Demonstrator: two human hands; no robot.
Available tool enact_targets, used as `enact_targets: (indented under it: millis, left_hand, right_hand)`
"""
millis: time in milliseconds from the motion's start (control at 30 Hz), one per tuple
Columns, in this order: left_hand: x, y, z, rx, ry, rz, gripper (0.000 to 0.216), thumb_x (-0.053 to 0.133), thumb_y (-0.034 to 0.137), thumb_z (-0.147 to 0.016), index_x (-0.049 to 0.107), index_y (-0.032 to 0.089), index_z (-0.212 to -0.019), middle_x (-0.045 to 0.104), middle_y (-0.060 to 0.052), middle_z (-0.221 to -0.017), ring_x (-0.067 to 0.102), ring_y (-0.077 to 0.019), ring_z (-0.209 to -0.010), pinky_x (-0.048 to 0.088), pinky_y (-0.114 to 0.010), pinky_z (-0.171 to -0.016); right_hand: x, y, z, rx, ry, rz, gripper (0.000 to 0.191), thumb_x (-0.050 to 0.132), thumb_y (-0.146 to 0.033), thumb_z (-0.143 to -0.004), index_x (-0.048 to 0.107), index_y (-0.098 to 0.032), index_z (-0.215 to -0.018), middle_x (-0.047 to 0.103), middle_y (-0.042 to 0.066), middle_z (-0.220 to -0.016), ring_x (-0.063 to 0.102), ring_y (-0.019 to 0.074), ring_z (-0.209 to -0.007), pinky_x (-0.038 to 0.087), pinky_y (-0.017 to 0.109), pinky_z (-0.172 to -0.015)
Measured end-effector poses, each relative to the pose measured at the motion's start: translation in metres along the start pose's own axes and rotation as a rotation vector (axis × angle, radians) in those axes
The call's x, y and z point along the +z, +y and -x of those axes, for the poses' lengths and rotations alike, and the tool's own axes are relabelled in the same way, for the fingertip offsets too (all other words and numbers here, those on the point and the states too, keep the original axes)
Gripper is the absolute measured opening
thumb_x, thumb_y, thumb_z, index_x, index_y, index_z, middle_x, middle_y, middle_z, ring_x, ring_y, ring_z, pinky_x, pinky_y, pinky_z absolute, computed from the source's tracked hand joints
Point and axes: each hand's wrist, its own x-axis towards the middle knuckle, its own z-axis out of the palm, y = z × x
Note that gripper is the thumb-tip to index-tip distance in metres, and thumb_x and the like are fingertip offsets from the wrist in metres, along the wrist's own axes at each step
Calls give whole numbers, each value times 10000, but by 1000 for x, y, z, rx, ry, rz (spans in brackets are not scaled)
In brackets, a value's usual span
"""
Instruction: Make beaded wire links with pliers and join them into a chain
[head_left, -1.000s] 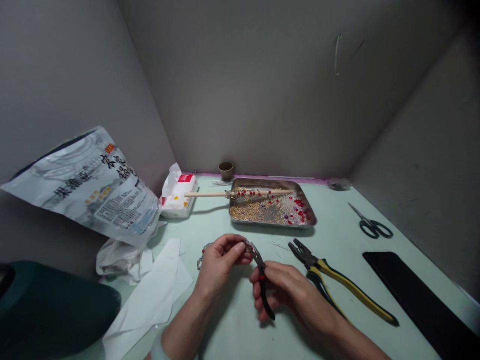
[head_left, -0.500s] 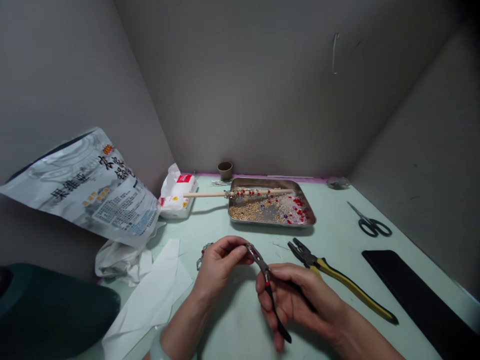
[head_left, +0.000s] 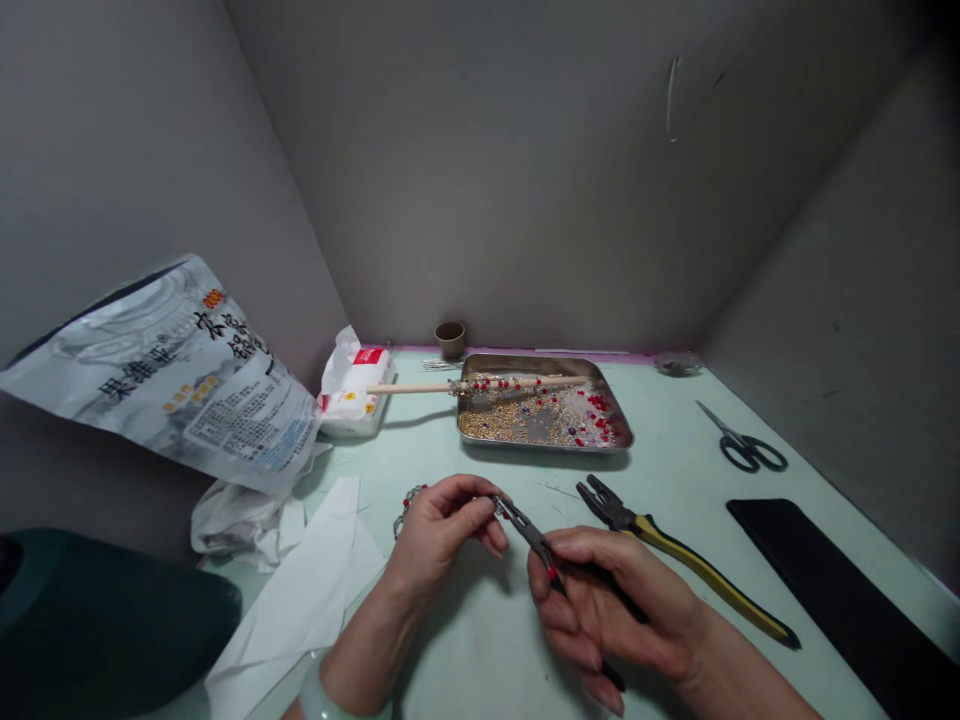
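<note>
Left hand [head_left: 441, 522]: grip pinching bead string [head_left: 407, 507], nearer than front edge of tray [head_left: 544, 447]. Right hand [head_left: 619, 592]: grip wrapped around small pliers [head_left: 527, 530], tips at string. Narrow bare tabletop [head_left: 517, 473] strip between left hand and tray; big pliers [head_left: 697, 562] crowd right hand's outer side.

There are two bare hands: one left hand [head_left: 431, 535], one right hand [head_left: 630, 590]. Two pliers show: one slim black-handled pair [head_left: 529, 533], one large yellow-and-black-handled pair [head_left: 694, 560]. There is one rectangular steel tray [head_left: 544, 448], one pale wooden stick [head_left: 412, 389], one pair of black-handled scissors [head_left: 739, 439].
</note>
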Motion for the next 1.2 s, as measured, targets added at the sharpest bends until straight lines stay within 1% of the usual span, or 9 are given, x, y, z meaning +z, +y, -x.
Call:
enact_targets:
  millis: [133, 333, 600, 700, 767, 867, 1000, 1100, 1200]
  left_hand:
    - [0, 0, 1, 0, -26, 30, 169, 666, 233, -779, 661, 123, -907, 708, -67, -708, 660, -140, -623, 513, -248, -619]
    - [-1, 0, 1, -8, -26, -27, 159, 647, 236, -796, 682, 112, -889, 694, -53, -626, 642, -131, -574, 500, -240, -608]
    - [-3, 8, 1, 68, -38, -147, 120, 643, 201, -787, 702, 120, -853, 682, -62, -766, 637, -129, -635, 509, -257, -656]
    - [-3, 9, 1, 105, -49, -166, 112, 649, 190, -775, 706, 126, -848, 658, -62, -865, 635, -125, -659, 513, -262, -669]
    - [-3, 10, 0, 116, -61, -170, 115, 650, 189, -773, 703, 133, -858, 648, -58, -893, 638, -128, -679, 516, -265, -678]
    - [-3, 9, 0, 96, -67, -172, 113, 644, 190, -779, 691, 142, -870, 658, -52, -873, 643, -131, -698, 517, -263, -689]
    - [-3, 9, 1, 69, -58, -165, 107, 643, 201, -781, 676, 141, -863, 676, -51, -827, 640, -125, -653, 520, -268, -674]
    - [-3, 10, 2, 76, -64, -183, 110, 637, 202, -783, 683, 133, -856, 667, -52, -797, 636, -128, -654, 521, -273, -676]
    - [-3, 11, 1, 100, -68, -193, 111, 644, 195, -774, 697, 136, -851, 656, -54, -826, 633, -126, -673, 525, -271, -677]
  right_hand:
    - [0, -1, 1, 14, 12, -21, 316, 401, -314, -858, 634, -102, -848, 554, 38, -623, 549, 136, -478, 498, 258, -386]
    - [2, -2, 2, 29, -14, -33, 298, 437, -313, -841, 632, -88, -841, 573, 46, -630, 578, 146, -502, 512, 258, -390]
    - [2, -1, 2, 39, -24, 7, 300, 429, -320, -843, 612, -82, -856, 578, 49, -662, 595, 153, -544, 462, 221, -406]
    - [3, -1, 2, 23, -3, 32, 296, 432, -313, -839, 606, -74, -858, 584, 60, -667, 605, 164, -556, 461, 224, -414]
    - [3, -1, 2, 16, 12, 41, 295, 431, -302, -835, 605, -66, -863, 591, 71, -670, 615, 173, -564, 469, 232, -420]
    - [3, -1, 3, 11, 23, 52, 295, 432, -295, -835, 608, -59, -854, 592, 77, -661, 619, 177, -555, 474, 233, -411]
    - [2, -2, 2, 2, 18, 56, 281, 445, -292, -836, 616, -69, -824, 573, 59, -624, 588, 151, -497, 464, 216, -367]
    - [2, -2, 2, 7, 3, 53, 277, 459, -298, -828, 620, -73, -821, 566, 51, -608, 580, 147, -484, 468, 218, -355]
    - [1, -2, 2, 15, -5, 71, 281, 453, -297, -828, 620, -71, -817, 572, 61, -616, 596, 160, -505, 465, 216, -364]
